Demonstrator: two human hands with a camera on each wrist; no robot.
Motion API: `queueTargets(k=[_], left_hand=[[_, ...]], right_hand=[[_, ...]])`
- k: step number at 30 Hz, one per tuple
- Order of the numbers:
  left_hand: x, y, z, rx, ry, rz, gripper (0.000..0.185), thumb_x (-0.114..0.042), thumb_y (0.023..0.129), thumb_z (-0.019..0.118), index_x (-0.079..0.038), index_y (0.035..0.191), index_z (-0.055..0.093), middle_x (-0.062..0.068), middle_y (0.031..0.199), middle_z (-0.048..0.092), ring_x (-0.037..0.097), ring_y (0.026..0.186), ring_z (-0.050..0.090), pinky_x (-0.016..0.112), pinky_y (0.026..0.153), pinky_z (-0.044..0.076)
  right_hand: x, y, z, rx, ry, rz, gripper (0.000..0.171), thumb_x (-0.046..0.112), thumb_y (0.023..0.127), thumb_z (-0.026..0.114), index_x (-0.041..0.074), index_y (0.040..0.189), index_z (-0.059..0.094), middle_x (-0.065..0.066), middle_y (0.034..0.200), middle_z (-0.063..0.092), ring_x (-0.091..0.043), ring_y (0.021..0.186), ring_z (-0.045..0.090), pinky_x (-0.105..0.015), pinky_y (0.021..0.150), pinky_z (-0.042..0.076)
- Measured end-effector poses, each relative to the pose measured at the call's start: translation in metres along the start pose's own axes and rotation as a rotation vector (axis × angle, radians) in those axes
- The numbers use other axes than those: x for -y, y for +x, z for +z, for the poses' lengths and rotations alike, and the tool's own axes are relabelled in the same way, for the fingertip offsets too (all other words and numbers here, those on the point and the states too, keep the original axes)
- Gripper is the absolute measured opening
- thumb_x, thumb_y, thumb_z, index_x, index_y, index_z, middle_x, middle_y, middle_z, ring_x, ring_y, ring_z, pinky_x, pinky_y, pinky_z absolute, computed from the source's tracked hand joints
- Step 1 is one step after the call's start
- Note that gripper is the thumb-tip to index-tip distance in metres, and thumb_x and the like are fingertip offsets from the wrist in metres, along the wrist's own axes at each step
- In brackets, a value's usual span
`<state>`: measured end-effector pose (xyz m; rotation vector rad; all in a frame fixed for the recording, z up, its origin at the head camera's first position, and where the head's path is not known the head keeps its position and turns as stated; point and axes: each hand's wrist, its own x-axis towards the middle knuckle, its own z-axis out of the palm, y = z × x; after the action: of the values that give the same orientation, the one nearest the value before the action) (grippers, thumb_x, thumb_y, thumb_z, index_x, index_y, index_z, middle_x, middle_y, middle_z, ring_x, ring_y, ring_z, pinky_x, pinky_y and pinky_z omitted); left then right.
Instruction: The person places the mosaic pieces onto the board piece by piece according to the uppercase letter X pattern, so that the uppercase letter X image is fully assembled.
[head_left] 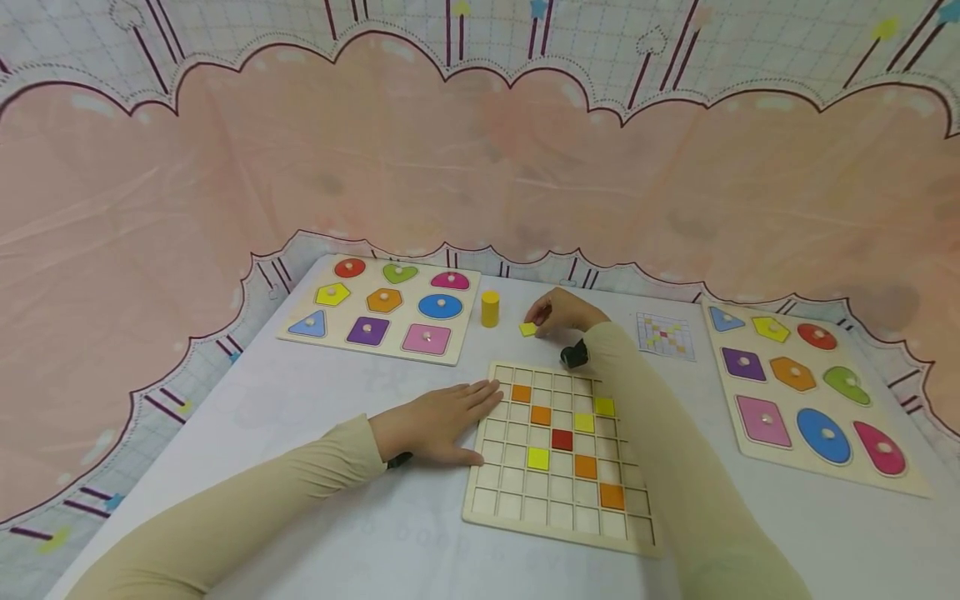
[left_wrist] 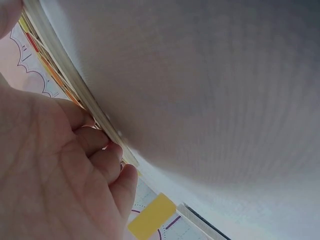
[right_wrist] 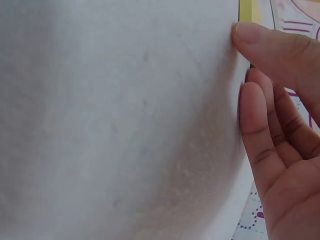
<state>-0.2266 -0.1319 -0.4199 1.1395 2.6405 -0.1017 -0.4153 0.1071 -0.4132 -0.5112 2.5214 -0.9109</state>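
A wooden grid board (head_left: 517, 506) lies on the white table, with orange, yellow and red square tiles in some of its cells. My left hand (head_left: 438, 421) rests flat at the board's left edge, fingers straight and thumb spread. In the left wrist view, the fingertips of the left hand (left_wrist: 65, 165) touch the board's side (left_wrist: 75, 82). Beyond the board's far edge, my right hand (head_left: 567, 311) pinches a small yellow tile (head_left: 528, 330) with curled fingers, at the tabletop. The thumb of the right hand (right_wrist: 290, 135) lies low against the table in the right wrist view.
A yellow cylinder (head_left: 490, 308) stands left of the right hand. A small printed pattern card (head_left: 666, 337) lies to its right. Knobbed shape-puzzle boards lie at the back left (head_left: 337, 323) and at the right (head_left: 757, 367). A patterned curtain (head_left: 480, 175) surrounds the table.
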Motion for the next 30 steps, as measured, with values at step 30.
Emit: queueTargets(k=[30], left_hand=[[0.002, 0.003, -0.001, -0.007, 0.001, 0.017, 0.091, -0.065, 0.086, 0.046, -0.012, 0.152, 0.012, 0.004, 0.160, 0.009, 0.019, 0.147, 0.012, 0.036, 0.119, 0.020]], right_hand=[[0.035, -0.123, 0.013, 0.003, -0.021, -0.413, 0.022, 0.002, 0.077, 0.074, 0.003, 0.097, 0.064, -0.008, 0.089, 0.064, -0.015, 0.078, 0.057, -0.039, 0.081, 0.054]])
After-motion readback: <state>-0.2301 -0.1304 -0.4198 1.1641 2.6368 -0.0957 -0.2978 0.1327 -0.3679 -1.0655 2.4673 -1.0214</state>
